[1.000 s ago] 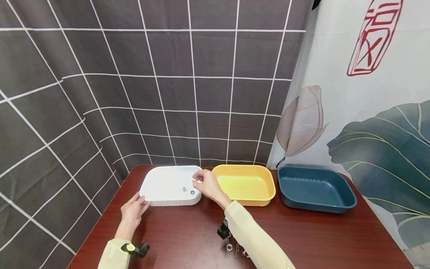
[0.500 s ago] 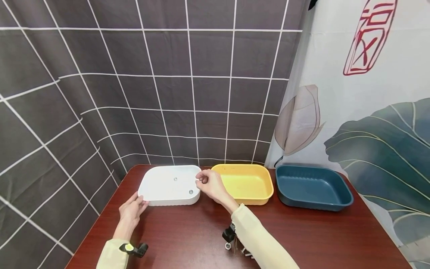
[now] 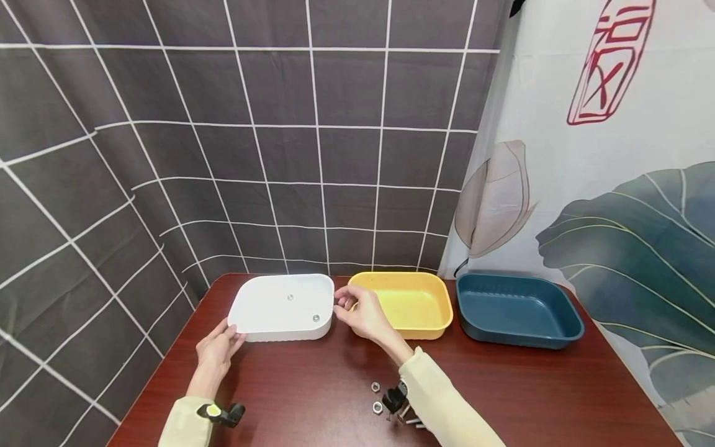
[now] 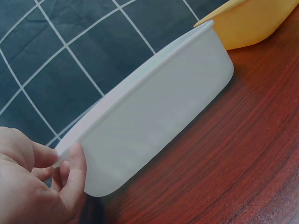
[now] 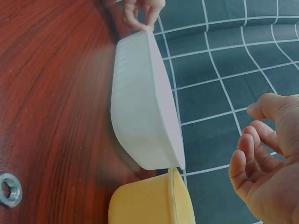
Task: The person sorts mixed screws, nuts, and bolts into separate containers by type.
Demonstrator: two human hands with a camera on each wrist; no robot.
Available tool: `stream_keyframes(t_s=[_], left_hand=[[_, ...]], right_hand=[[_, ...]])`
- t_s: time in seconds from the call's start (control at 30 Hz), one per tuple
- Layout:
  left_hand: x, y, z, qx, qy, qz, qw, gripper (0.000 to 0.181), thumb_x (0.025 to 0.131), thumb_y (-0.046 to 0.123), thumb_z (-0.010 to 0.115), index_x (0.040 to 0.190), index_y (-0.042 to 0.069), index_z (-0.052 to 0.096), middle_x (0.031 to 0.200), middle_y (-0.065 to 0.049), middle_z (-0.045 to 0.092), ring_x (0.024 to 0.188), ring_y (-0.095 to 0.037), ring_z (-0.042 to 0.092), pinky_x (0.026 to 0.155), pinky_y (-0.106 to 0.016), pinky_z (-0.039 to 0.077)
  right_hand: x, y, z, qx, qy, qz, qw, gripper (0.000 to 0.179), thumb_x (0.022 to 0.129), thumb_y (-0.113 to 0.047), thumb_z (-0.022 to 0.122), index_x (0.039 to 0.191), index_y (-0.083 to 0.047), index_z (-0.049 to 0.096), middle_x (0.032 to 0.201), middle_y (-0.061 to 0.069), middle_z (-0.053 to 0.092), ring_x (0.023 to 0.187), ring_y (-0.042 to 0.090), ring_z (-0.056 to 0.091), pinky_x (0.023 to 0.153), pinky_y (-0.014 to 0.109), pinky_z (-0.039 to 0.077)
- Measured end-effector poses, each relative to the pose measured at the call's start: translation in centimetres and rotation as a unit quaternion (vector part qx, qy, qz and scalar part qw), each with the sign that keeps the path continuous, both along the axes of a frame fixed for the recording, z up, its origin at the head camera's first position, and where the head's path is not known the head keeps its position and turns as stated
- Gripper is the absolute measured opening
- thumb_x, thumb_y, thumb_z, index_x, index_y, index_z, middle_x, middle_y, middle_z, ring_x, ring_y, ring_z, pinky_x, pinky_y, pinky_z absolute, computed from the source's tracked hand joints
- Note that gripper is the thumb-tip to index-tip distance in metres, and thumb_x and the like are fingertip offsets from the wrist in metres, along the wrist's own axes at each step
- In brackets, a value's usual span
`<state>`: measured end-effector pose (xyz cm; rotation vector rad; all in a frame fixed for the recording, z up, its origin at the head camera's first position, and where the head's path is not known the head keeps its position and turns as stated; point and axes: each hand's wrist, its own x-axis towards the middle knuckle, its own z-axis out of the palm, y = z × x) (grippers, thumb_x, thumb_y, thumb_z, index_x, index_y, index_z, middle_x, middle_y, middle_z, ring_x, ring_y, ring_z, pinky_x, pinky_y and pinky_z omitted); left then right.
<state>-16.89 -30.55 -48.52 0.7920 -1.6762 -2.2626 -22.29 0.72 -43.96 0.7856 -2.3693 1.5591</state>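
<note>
My left hand pinches the front left corner of a white plastic basin; in the left wrist view its thumb and fingers meet at the rim. Two small metal nuts lie in this basin: one nut near the front right, another nut farther back. My right hand hovers by the gap between the white basin and a yellow basin. Its fingers are loosely curled, and the right wrist view shows nothing between them.
A dark blue basin stands right of the yellow one. On the brown table, one metal nut, a second nut and several screws lie near my right forearm, which partly hides them. A grey checked curtain hangs behind.
A nut in the white basin has moved farther back and come to rest. My right hand has drawn away to the right from that basin's edge. My left hand keeps its hold.
</note>
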Motion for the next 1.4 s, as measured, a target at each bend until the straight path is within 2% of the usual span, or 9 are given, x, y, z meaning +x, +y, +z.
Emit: stream_keyframes(t_s=[0.2, 0.43, 0.63, 0.8, 1.1, 1.4], left_hand=[[0.0, 0.0, -0.1, 0.002, -0.001, -0.002, 1.0000, 0.055, 0.100, -0.003, 0.052, 0.152, -0.002, 0.033, 0.076, 0.006, 0.061, 0.070, -0.002, 0.063, 0.083, -0.021, 0.060], [0.0, -0.1, -0.2, 0.002, -0.001, -0.003, 1.0000, 0.056, 0.100, -0.003, 0.052, 0.152, -0.002, 0.033, 0.075, 0.005, 0.061, 0.070, -0.002, 0.062, 0.084, -0.021, 0.059], [-0.1, -0.2, -0.3, -0.003, -0.001, -0.003, 1.0000, 0.056, 0.100, -0.003, 0.052, 0.152, -0.002, 0.033, 0.075, 0.005, 0.061, 0.070, -0.002, 0.063, 0.084, -0.021, 0.059], [-0.1, -0.1, -0.2, -0.002, -0.002, -0.004, 1.0000, 0.055, 0.100, -0.002, 0.052, 0.153, -0.001, 0.033, 0.075, 0.005, 0.061, 0.070, -0.002, 0.063, 0.084, -0.021, 0.059], [0.1, 0.0, 0.0, -0.005, -0.002, -0.003, 1.0000, 0.055, 0.101, -0.002, 0.051, 0.153, -0.001, 0.033, 0.075, 0.006, 0.060, 0.071, -0.002, 0.062, 0.085, -0.020, 0.059], [-0.1, 0.0, 0.0, -0.009, -0.010, -0.009, 0.9999, 0.054, 0.102, 0.000, 0.052, 0.153, 0.000, 0.033, 0.077, 0.005, 0.059, 0.073, -0.002, 0.062, 0.086, -0.021, 0.059]], right_hand=[[0.8, 0.9, -0.2, -0.011, -0.002, 0.018, 0.9998, 0.015, 0.081, 0.005, 0.074, 0.095, 0.000, 0.070, 0.082, 0.004, 0.067, 0.071, 0.017, 0.062, 0.061, 0.023, 0.057], [1.7, 2.2, -0.4, -0.011, 0.001, 0.032, 0.9994, 0.015, 0.081, 0.004, 0.074, 0.095, 0.001, 0.070, 0.081, 0.001, 0.066, 0.070, 0.012, 0.061, 0.059, 0.022, 0.057], [2.4, 3.4, -0.3, -0.005, -0.007, 0.032, 0.9995, 0.015, 0.081, 0.003, 0.074, 0.095, 0.004, 0.069, 0.081, -0.001, 0.065, 0.071, 0.010, 0.061, 0.059, 0.021, 0.055], [2.9, 4.2, -0.5, -0.002, -0.017, 0.025, 0.9995, 0.014, 0.081, 0.001, 0.074, 0.094, 0.000, 0.070, 0.080, -0.003, 0.065, 0.071, 0.011, 0.061, 0.060, 0.021, 0.055], [3.5, 5.4, -1.0, 0.003, -0.019, 0.015, 0.9997, 0.015, 0.080, 0.005, 0.073, 0.094, 0.002, 0.070, 0.081, -0.002, 0.065, 0.071, 0.012, 0.061, 0.061, 0.027, 0.058], [3.9, 6.3, -1.9, -0.005, -0.026, 0.023, 0.9994, 0.015, 0.081, 0.002, 0.077, 0.094, 0.001, 0.071, 0.081, -0.001, 0.066, 0.071, 0.014, 0.061, 0.059, 0.023, 0.056]])
